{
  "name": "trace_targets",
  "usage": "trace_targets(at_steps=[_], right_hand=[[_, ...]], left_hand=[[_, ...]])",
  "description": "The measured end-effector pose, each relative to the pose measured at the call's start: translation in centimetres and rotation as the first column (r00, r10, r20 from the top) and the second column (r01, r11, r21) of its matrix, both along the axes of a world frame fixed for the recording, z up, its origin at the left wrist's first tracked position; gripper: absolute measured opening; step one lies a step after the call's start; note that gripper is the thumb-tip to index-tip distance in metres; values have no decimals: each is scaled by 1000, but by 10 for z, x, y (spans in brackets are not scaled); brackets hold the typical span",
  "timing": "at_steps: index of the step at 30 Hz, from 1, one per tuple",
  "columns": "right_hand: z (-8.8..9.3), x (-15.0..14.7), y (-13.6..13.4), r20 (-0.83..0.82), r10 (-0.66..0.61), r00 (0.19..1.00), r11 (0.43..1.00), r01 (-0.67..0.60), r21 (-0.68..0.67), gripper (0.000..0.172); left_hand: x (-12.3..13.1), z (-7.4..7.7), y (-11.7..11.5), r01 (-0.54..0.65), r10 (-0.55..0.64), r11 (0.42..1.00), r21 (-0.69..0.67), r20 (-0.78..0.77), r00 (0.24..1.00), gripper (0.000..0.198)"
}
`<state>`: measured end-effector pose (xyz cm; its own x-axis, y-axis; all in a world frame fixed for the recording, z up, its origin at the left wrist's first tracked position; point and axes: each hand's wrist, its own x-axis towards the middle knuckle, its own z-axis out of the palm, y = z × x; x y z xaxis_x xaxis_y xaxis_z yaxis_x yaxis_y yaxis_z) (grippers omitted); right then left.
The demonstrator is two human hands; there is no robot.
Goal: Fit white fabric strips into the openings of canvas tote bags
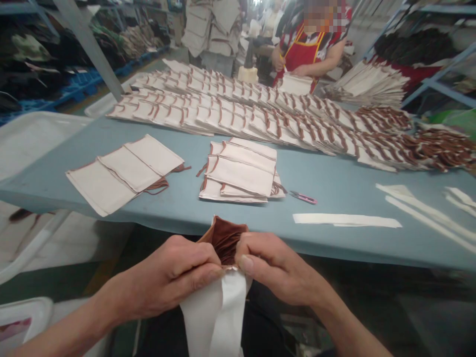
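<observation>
A white fabric pouch point(211, 312) with a brown lining hangs over my lap, just in front of the table edge. My left hand point(186, 272) pinches its rim on the left side, thumb on top. On the right side of the same rim, my right hand point(275, 267) grips with thumb and bent fingers. Between the hands the mouth gapes, and gathered brown material point(227, 243) shows inside. On the table beyond lie a small stack of white pouches point(241, 173) with brown cords and, to the left, several overlapping pouches point(126, 173).
Pink-handled thread snips point(304, 197) lie right of the stack, near white fabric strips point(345, 219). Long overlapping rows of pouches point(230, 114) cover the far side of the blue-covered table point(178, 218). Across it, a person in a red apron point(299, 54) handles white fabric.
</observation>
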<state>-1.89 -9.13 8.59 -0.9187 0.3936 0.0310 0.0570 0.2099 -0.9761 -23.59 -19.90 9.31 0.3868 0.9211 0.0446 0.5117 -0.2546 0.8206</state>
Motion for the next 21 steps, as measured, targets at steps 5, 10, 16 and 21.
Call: trace_targets(at_steps=[5, 10, 16, 21], right_hand=[[5, -1, 3, -17, 20, 1000, 983, -16, 181, 31], [5, -4, -2, -98, 22, 995, 966, 4, 259, 31], [5, 2, -4, -123, 6, 992, 946, 34, 321, 33], [5, 5, -5, -134, 21, 991, 943, 25, 333, 39]], left_hand=[[-5, 12, 3, -11, 45, 962, -272, 118, 992, 46], [-3, 28, 19, 81, 12, 880, -469, 193, 981, 51], [7, 36, 18, 100, 10, 882, -461, 231, 973, 49], [11, 26, 10, 132, -26, 920, -370, 278, 960, 45]])
